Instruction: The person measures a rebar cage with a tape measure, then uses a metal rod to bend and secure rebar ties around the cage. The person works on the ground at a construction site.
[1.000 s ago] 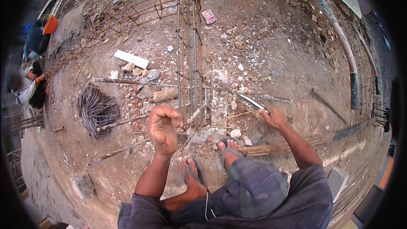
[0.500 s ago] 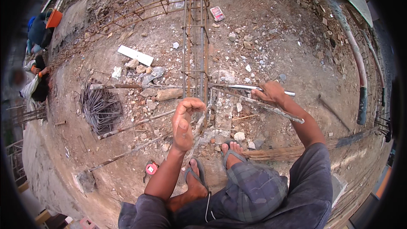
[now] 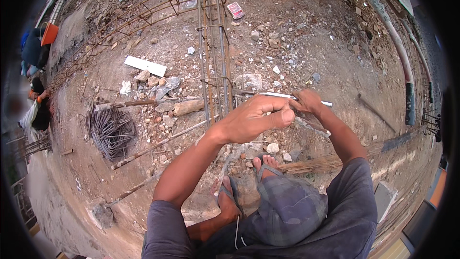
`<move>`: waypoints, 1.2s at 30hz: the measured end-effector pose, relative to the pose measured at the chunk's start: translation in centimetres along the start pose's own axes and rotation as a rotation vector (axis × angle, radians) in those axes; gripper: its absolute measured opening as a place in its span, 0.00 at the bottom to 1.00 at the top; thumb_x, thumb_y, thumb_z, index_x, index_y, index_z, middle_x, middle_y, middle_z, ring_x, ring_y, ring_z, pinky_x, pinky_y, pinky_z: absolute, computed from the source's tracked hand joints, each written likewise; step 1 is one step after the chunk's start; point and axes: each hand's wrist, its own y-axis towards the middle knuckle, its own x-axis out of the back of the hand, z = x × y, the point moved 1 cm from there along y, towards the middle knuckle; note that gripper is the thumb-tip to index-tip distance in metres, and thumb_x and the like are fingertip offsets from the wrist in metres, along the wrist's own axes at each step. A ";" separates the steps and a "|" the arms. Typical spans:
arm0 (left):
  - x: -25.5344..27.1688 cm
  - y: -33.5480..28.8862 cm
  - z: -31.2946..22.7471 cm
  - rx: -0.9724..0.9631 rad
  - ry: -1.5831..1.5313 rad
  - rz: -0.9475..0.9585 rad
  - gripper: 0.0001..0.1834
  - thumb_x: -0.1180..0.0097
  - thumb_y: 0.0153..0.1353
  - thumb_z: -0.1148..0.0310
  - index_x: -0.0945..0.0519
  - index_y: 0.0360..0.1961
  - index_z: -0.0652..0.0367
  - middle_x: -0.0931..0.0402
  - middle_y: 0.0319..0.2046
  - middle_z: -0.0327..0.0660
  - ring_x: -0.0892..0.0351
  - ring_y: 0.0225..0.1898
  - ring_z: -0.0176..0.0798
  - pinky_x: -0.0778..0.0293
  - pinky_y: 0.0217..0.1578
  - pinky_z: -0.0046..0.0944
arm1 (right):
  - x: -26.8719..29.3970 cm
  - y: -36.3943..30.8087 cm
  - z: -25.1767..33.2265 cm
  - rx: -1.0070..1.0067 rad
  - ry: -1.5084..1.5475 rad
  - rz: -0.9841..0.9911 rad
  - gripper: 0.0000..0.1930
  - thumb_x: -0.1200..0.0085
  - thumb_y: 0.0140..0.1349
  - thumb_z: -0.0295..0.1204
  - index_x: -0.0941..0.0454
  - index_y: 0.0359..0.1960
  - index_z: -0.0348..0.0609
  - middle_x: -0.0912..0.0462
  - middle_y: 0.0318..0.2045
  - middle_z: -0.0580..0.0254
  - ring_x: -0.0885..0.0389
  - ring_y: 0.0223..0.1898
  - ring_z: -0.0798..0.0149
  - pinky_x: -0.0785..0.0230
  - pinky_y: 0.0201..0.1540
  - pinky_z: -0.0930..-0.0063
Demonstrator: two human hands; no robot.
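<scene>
The right hand point(image 3: 307, 101) is curled around a silver bar point(image 3: 278, 95), which lies roughly crosswise over the middle of the ground point(image 3: 306, 62); one end of the bar sticks out past the hand on the right. The left hand point(image 3: 256, 121) reaches across just beside it, fingers bent and thumb near the fingertips, a narrow gap at most; I cannot tell whether it pinches anything.

Left of the bar, a cage point(image 3: 214, 52) of rusty rods runs toward the far edge of the ground, and a second, arched cage point(image 3: 139, 17) branches off toward the left edge. A heap of bent rods point(image 3: 111, 129) lies nearer that edge, with a white strip point(image 3: 145, 65) beyond it and a short log point(image 3: 188, 107) between heap and hands.

A red packet point(image 3: 235, 10) lies near the far edge. Toward the right edge are a loose rod point(image 3: 376, 112) and a dark-gripped handle point(image 3: 402, 57); a plank point(image 3: 316, 164) lies closer, beside the person's sandalled feet point(image 3: 268, 162).
</scene>
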 end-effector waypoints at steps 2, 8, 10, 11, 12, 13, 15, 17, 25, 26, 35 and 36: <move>-0.3 -0.4 1.3 -0.132 0.059 -0.181 0.40 0.66 0.74 0.30 0.25 0.31 0.61 0.36 0.25 0.32 0.38 0.28 0.31 0.41 0.34 0.34 | 0.5 0.0 0.2 0.011 0.029 0.018 0.36 0.56 0.67 0.68 0.15 0.37 0.44 0.16 0.25 0.41 0.15 0.33 0.36 0.24 0.37 0.43; -0.3 0.5 3.1 -0.222 -0.033 -0.471 0.45 0.84 0.73 0.27 0.36 0.17 0.55 0.43 0.18 0.31 0.48 0.24 0.31 0.52 0.28 0.35 | 0.7 1.9 -1.6 0.082 0.022 0.033 0.39 0.58 0.67 0.70 0.15 0.35 0.42 0.16 0.25 0.44 0.15 0.32 0.38 0.22 0.38 0.45; 0.0 0.8 3.5 -0.308 -0.140 -0.386 0.46 0.83 0.75 0.29 0.34 0.18 0.57 0.39 0.19 0.33 0.44 0.24 0.30 0.49 0.28 0.33 | 1.1 1.8 -1.5 0.074 0.035 0.118 0.42 0.62 0.67 0.72 0.15 0.35 0.40 0.15 0.28 0.46 0.14 0.35 0.40 0.21 0.41 0.46; -0.7 0.8 2.9 -0.288 -0.069 -0.434 0.44 0.86 0.76 0.31 0.38 0.17 0.56 0.42 0.18 0.33 0.47 0.23 0.32 0.49 0.28 0.34 | 1.1 1.8 -1.2 0.017 -0.016 0.202 0.43 0.64 0.68 0.73 0.15 0.35 0.40 0.15 0.28 0.48 0.13 0.36 0.41 0.20 0.43 0.47; -0.7 1.0 2.9 -0.291 -0.064 -0.420 0.44 0.87 0.76 0.32 0.38 0.17 0.56 0.42 0.18 0.33 0.46 0.24 0.32 0.49 0.28 0.34 | 1.0 1.6 -1.2 0.038 -0.006 0.170 0.43 0.64 0.68 0.73 0.15 0.35 0.40 0.15 0.28 0.47 0.13 0.37 0.41 0.20 0.43 0.47; -0.5 1.0 3.0 -0.296 -0.061 -0.408 0.44 0.87 0.77 0.33 0.38 0.17 0.57 0.42 0.18 0.34 0.46 0.24 0.32 0.49 0.29 0.34 | 1.0 1.3 -1.2 0.059 0.002 0.139 0.43 0.64 0.68 0.72 0.15 0.35 0.40 0.15 0.28 0.47 0.13 0.37 0.41 0.20 0.43 0.47; -0.1 1.0 3.2 -0.333 -0.080 -0.393 0.43 0.86 0.78 0.34 0.39 0.17 0.57 0.42 0.18 0.34 0.46 0.23 0.32 0.48 0.28 0.34 | 1.0 1.5 -1.2 0.076 0.021 0.125 0.43 0.64 0.68 0.72 0.15 0.36 0.39 0.15 0.30 0.45 0.14 0.39 0.40 0.20 0.44 0.46; -0.4 1.1 3.6 -0.354 -0.068 -0.441 0.42 0.84 0.79 0.36 0.38 0.17 0.57 0.43 0.17 0.34 0.46 0.22 0.32 0.49 0.27 0.35 | 0.9 1.3 -1.5 0.093 0.029 0.151 0.43 0.64 0.69 0.72 0.15 0.37 0.39 0.15 0.30 0.44 0.14 0.39 0.40 0.20 0.44 0.46; 0.2 0.6 2.7 -0.336 -0.070 -0.628 0.42 0.77 0.79 0.37 0.42 0.12 0.54 0.46 0.13 0.33 0.49 0.19 0.33 0.49 0.26 0.35 | 2.0 0.6 0.5 0.055 -0.009 0.226 0.44 0.64 0.70 0.71 0.16 0.36 0.35 0.14 0.31 0.42 0.13 0.36 0.39 0.20 0.43 0.46; 0.7 -0.5 3.0 -0.431 -0.197 -0.723 0.41 0.76 0.79 0.36 0.42 0.12 0.53 0.47 0.12 0.33 0.50 0.19 0.33 0.49 0.26 0.35 | 3.2 -0.6 1.9 -0.004 -0.007 0.268 0.44 0.64 0.70 0.70 0.16 0.36 0.35 0.14 0.31 0.41 0.13 0.36 0.39 0.21 0.43 0.45; 1.4 -2.6 2.9 -0.615 -0.270 -0.950 0.41 0.79 0.76 0.30 0.43 0.12 0.48 0.50 0.11 0.31 0.53 0.18 0.35 0.42 0.33 0.38 | 4.3 -3.1 4.7 -0.010 0.075 0.091 0.41 0.63 0.72 0.68 0.17 0.36 0.36 0.15 0.29 0.41 0.13 0.37 0.39 0.21 0.42 0.43; 1.2 -2.6 3.2 -0.612 -0.245 -0.890 0.42 0.80 0.75 0.30 0.42 0.12 0.49 0.50 0.11 0.32 0.52 0.19 0.36 0.42 0.34 0.38 | 4.6 -2.8 4.6 -0.026 0.057 0.119 0.41 0.62 0.71 0.68 0.17 0.35 0.36 0.15 0.29 0.41 0.13 0.36 0.39 0.21 0.42 0.43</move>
